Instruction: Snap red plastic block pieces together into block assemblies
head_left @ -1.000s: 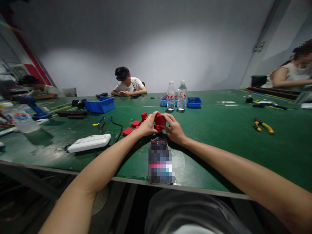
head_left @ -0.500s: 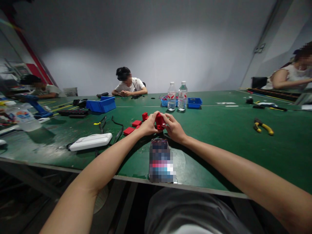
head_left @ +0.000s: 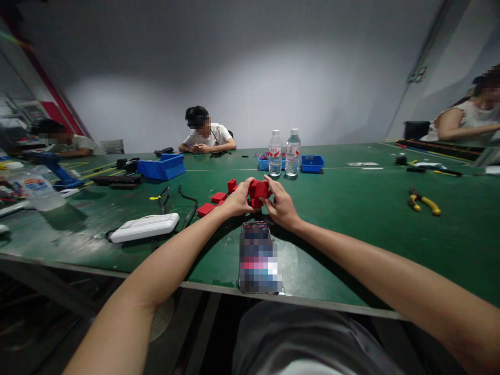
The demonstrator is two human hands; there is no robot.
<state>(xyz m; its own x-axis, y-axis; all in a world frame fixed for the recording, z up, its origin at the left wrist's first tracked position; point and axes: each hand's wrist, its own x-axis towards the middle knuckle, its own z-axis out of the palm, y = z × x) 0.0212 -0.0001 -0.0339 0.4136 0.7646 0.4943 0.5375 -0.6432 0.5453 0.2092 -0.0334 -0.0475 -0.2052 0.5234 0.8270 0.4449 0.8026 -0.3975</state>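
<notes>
Judge the step in hand as two-handed manipulation of a red part [head_left: 260, 194], probably turning or aligning it. Locate the red part between the left hand [head_left: 237, 202] and the right hand [head_left: 283, 206], just beyond the phone [head_left: 260, 258] lying near the front edge of the tabletop [head_left: 347, 224]. Note left fingers drawn narrow, gripping the left side of the red part. Note right fingers also narrow on the right side, with thumb low on the near face and index finger raised toward the top edge. Cannot tell from this view whether single or made of several joined pieces, nor whether resting on the tabletop or lifted from it.

Find further red blocks [head_left: 219, 197] just beside the left hand, on its outer side, partly hidden by the wrist, together with a small upright red piece [head_left: 232, 185] behind.

For the next move, expect to need a firm left hold as support and fine adjustment with the right thumb and index finger. Square up the faces before applying any pressure. Press evenly; avoid tilting or slipping. Check alignment before easing either grip. Treat the pliers [head_left: 424, 202], well apart to the right, as apparently not required here.
</notes>
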